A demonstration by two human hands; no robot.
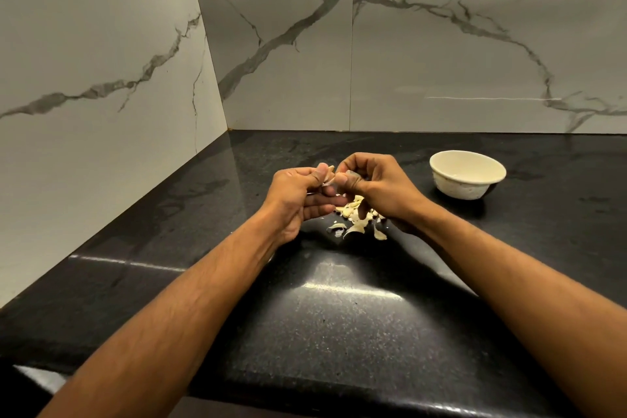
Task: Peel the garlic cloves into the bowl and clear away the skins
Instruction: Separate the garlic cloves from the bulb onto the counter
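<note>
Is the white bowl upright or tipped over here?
Upright. The bowl sits on its base on the black counter, rim level and opening facing up, to the right of both hands. Its bottom is hidden, so contents cannot be told.

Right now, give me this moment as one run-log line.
phase: peeling | left hand: pinches garlic clove | right hand: pulls its skin | skins: piled on counter | bowl: right, contents unseen
</note>
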